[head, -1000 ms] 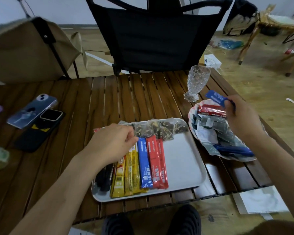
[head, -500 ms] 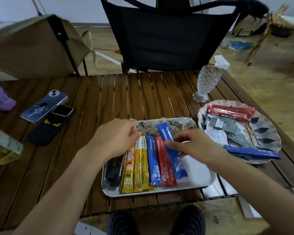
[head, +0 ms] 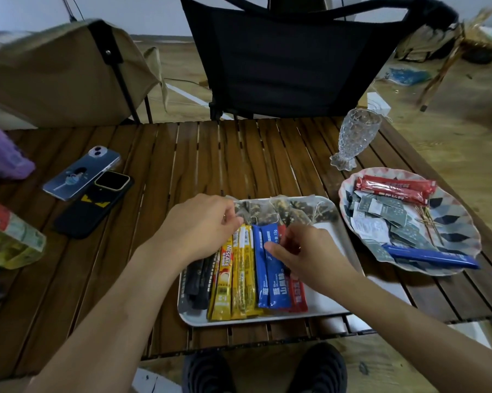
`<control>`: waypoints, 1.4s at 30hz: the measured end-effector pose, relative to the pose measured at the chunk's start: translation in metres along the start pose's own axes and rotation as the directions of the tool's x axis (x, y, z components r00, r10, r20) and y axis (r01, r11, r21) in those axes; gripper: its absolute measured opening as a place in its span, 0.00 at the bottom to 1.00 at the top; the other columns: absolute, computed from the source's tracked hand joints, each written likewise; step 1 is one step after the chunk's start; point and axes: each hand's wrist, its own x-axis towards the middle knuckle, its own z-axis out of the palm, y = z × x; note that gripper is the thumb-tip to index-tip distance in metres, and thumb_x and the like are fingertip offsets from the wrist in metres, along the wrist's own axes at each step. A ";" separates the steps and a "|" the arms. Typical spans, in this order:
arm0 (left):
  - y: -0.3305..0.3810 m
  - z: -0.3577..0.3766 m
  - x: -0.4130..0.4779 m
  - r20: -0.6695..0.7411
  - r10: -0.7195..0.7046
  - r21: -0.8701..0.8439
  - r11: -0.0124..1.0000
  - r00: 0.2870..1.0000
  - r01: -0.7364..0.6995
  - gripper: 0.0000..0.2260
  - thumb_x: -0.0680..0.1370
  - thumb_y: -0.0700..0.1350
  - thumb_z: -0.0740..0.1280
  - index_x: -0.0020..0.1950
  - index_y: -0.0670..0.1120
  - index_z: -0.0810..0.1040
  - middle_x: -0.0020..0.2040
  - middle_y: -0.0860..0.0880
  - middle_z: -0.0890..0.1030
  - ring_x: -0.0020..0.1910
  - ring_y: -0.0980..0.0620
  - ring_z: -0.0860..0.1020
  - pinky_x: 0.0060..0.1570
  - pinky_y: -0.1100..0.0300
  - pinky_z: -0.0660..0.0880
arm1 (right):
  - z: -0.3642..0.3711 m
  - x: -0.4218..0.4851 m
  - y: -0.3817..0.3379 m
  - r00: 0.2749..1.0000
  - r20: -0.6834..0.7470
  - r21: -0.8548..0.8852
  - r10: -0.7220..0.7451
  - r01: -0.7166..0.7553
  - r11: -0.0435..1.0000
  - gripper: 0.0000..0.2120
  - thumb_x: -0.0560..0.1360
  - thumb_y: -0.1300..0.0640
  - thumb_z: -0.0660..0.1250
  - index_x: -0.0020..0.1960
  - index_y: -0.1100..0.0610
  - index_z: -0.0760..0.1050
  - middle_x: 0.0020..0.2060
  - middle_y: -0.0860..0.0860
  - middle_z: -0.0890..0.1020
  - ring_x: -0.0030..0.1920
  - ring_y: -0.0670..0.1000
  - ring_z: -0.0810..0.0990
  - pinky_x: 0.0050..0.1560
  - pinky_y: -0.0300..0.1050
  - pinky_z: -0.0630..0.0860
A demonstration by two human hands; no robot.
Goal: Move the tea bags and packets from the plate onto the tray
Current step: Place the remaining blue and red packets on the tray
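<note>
A white tray (head: 328, 293) holds black (head: 199, 279), yellow (head: 239, 279), blue and red stick packets (head: 297, 293) in a row, with tea bags (head: 296, 211) along its far edge. My right hand (head: 307, 253) pinches the upper part of a blue packet (head: 277, 282) that lies beside another blue one. My left hand (head: 199, 228) rests with curled fingers at the yellow packets' top ends, touching a tea bag; what it grips is hidden. The patterned plate (head: 466, 222) to the right carries red packets (head: 395, 188), grey sachets (head: 386, 211) and one blue packet (head: 429, 256).
A cut-glass goblet (head: 355, 137) stands behind the plate. Two phones (head: 83, 171) lie at the left, with a purple thing (head: 1, 154) and a green pack (head: 9, 236) at the left edge. A black chair (head: 290, 66) and a beige chair (head: 54, 72) stand behind the table.
My right hand carried a blue packet from the plate to the tray and laid it down next to the other blue one. My left hand stayed at the tray's far left corner.
</note>
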 end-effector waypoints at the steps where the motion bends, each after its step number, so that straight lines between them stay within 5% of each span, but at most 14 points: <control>1: 0.000 0.000 0.000 0.001 -0.002 0.000 1.000 1.000 0.002 0.11 0.81 0.59 0.62 0.44 0.55 0.76 0.39 0.56 0.79 0.38 0.59 0.77 0.37 0.60 0.75 | -0.001 -0.001 0.000 0.999 -0.008 -0.058 -0.034 0.034 0.998 0.15 0.75 0.41 0.69 0.43 0.52 0.73 0.36 0.47 0.82 0.34 0.43 0.81 0.33 0.42 0.79; 5: 0.000 0.000 -0.001 -0.001 0.003 -0.008 1.000 1.000 -0.003 0.11 0.81 0.59 0.62 0.45 0.54 0.77 0.39 0.55 0.79 0.38 0.59 0.77 0.40 0.58 0.78 | -0.017 -0.002 0.002 0.976 0.169 -0.120 -0.140 0.161 0.980 0.15 0.74 0.42 0.71 0.53 0.49 0.72 0.39 0.47 0.81 0.39 0.44 0.80 0.39 0.42 0.79; 10: 0.000 0.000 -0.001 0.009 0.006 0.000 1.000 1.000 -0.006 0.11 0.81 0.59 0.62 0.45 0.55 0.76 0.39 0.56 0.79 0.39 0.59 0.77 0.39 0.60 0.77 | -0.029 -0.007 0.014 0.909 0.371 -0.264 -0.191 0.301 0.917 0.36 0.72 0.38 0.71 0.74 0.42 0.59 0.41 0.45 0.78 0.40 0.42 0.77 0.40 0.36 0.73; 17: 0.001 0.003 0.000 0.034 0.011 0.009 1.000 0.999 -0.011 0.12 0.81 0.60 0.62 0.43 0.56 0.74 0.39 0.56 0.79 0.39 0.60 0.78 0.36 0.63 0.74 | -0.023 -0.006 0.010 0.889 0.413 -0.260 -0.200 0.325 0.909 0.41 0.72 0.38 0.71 0.78 0.44 0.54 0.37 0.36 0.66 0.35 0.36 0.69 0.35 0.33 0.66; 22: 0.001 0.003 0.000 0.034 0.011 0.006 1.000 0.999 -0.012 0.12 0.81 0.59 0.62 0.42 0.55 0.74 0.38 0.56 0.79 0.37 0.60 0.77 0.35 0.63 0.72 | -0.030 -0.004 0.017 0.892 0.398 -0.244 -0.213 0.327 0.913 0.37 0.74 0.36 0.67 0.76 0.45 0.56 0.37 0.46 0.78 0.36 0.41 0.76 0.42 0.44 0.79; 30: 0.010 0.008 0.001 0.030 0.033 0.019 0.999 0.999 -0.034 0.11 0.81 0.59 0.62 0.43 0.56 0.75 0.38 0.57 0.79 0.37 0.60 0.78 0.39 0.58 0.79 | -0.052 0.007 0.024 0.931 0.290 -0.225 -0.222 0.291 0.930 0.10 0.78 0.44 0.66 0.52 0.50 0.75 0.38 0.41 0.77 0.36 0.41 0.78 0.36 0.35 0.73; 35: 0.021 0.016 0.003 0.012 0.063 0.075 0.995 0.998 -0.064 0.10 0.81 0.60 0.62 0.43 0.57 0.74 0.39 0.59 0.77 0.39 0.62 0.75 0.36 0.63 0.73 | -0.093 0.009 0.033 0.976 0.075 -0.226 -0.203 0.215 0.950 0.10 0.77 0.46 0.69 0.46 0.51 0.81 0.35 0.45 0.81 0.35 0.46 0.82 0.38 0.45 0.81; 42: 0.025 0.020 0.003 0.014 0.068 0.145 0.987 0.998 -0.069 0.10 0.80 0.61 0.62 0.42 0.58 0.73 0.40 0.59 0.77 0.40 0.64 0.74 0.34 0.65 0.67 | -0.170 0.007 0.105 0.994 -0.087 -0.387 -0.070 0.031 0.922 0.04 0.73 0.52 0.74 0.41 0.49 0.80 0.33 0.42 0.81 0.33 0.39 0.78 0.36 0.34 0.74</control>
